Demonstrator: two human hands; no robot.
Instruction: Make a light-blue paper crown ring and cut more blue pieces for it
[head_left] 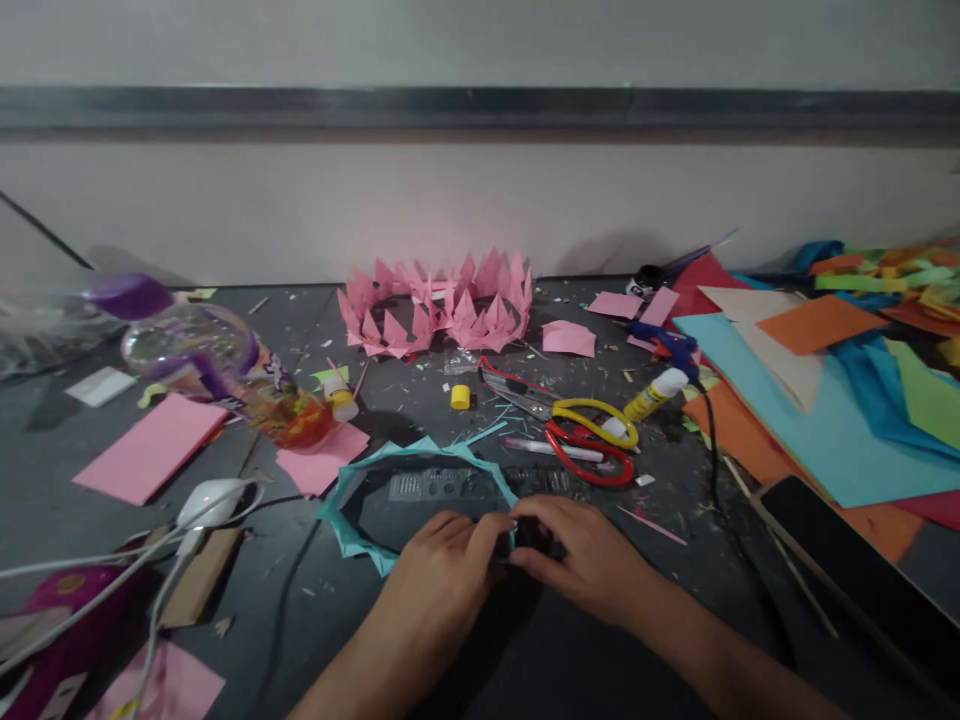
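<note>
A: Main piece where?

B: Low centre of the dark grey tabletop (300, 620): a light-blue folded-paper ring with a pointed edge (346, 530), looped across a clear plastic ruler with holes (442, 486). Near right side at the fingertips.

A: Grip?

B: Right hand (574, 550) pinching the band, thumb against forefinger. Left hand (450, 570) bunched right beside, apparently pinching the same spot; pads mostly hidden.

A: Likely trouble?

B: Slippage at the pinch, probably, from uneven pressure on so narrow a strip. Creasing or tearing too, with too hard a squeeze on thin paper. Possibly bent points under the left hand, close beside the near edge.

A: Clutter hazards?

B: Metal scissors with red and yellow handles (555, 410) just beyond; snagging possible on a sideways drag. Also a blue glue gun (664, 343), black cord (714, 460) trailing near the right forearm. Could catch on a wide elbow swing, pulling the gun along. Hot or cold: cannot tell.
</note>
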